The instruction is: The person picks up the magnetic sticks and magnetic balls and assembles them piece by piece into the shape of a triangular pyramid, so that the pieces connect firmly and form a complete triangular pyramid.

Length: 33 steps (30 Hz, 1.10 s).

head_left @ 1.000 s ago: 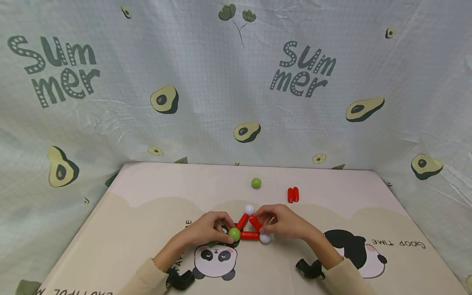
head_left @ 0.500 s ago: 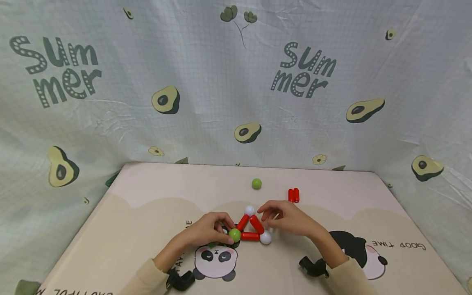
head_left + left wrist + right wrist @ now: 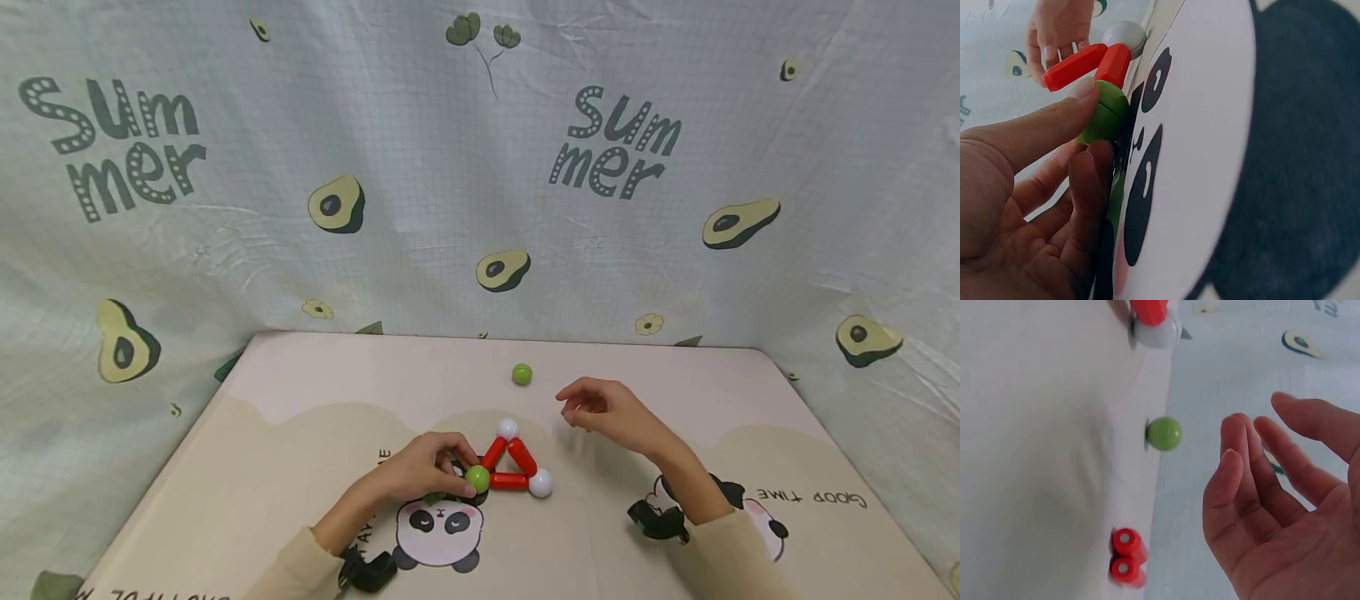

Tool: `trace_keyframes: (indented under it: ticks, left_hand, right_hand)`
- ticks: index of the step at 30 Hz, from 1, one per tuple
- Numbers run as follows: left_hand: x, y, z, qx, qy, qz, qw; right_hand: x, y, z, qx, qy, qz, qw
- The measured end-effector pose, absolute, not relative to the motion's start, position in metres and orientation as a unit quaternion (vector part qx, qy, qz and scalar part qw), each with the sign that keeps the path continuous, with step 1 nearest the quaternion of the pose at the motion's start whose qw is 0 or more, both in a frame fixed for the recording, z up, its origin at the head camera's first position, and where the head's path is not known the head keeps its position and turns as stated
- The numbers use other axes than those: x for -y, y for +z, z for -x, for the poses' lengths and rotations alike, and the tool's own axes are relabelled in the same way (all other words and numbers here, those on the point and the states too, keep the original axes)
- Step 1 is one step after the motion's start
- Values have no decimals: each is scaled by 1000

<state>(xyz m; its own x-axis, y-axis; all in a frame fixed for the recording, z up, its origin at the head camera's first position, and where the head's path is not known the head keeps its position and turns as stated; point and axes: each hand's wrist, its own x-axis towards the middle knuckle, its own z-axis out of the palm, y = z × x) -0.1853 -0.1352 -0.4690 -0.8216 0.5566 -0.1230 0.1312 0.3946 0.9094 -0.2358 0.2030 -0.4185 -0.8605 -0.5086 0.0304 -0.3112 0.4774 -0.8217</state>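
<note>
My left hand (image 3: pixel 423 468) pinches a green ball (image 3: pixel 477 478) between thumb and fingers at the left corner of a triangle. Red rods (image 3: pixel 509 481) form its sides, and white balls sit at the far corner (image 3: pixel 508 429) and right corner (image 3: pixel 540 483). Holding nothing, my right hand (image 3: pixel 611 412) hovers to the triangle's upper right with loosely bent fingers. Below it in the right wrist view, two loose red rods (image 3: pixel 1127 541) stand side by side; in the head view the hand mostly hides them. A loose green ball (image 3: pixel 522 374) lies farther back, left of that hand.
The tabletop (image 3: pixel 315 367) carries printed pandas and lettering. A patterned curtain (image 3: pixel 420 167) hangs behind its back edge. Black wrist mounts (image 3: pixel 367 570) are worn on both arms.
My right hand has let go of the triangle's right-hand red rod and moved up and right, over the loose rods. My left hand has stayed on the green ball.
</note>
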Motion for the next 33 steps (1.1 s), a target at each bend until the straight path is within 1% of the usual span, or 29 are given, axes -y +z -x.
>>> trace_keyframes:
  ticks: [9, 16, 22, 28, 33]
  left_hand:
    - [135, -470, 186, -810, 504, -216, 208]
    - [135, -471, 186, -811, 503, -214, 207]
    - [135, -470, 186, -813, 502, -212, 205]
    - [134, -469, 187, -814, 501, -209, 205]
    - [133, -468, 187, -813, 503, -209, 208]
  right_hand:
    - [-230, -420, 256, -868, -468, 149, 73]
    - [-247, -425, 269, -880, -461, 104, 48]
    - [-252, -433, 283, -894, -437, 81, 54]
    - [-250, -441, 297, -912, -396, 69, 79]
    - [-248, -444, 301, -917, -383, 53, 103]
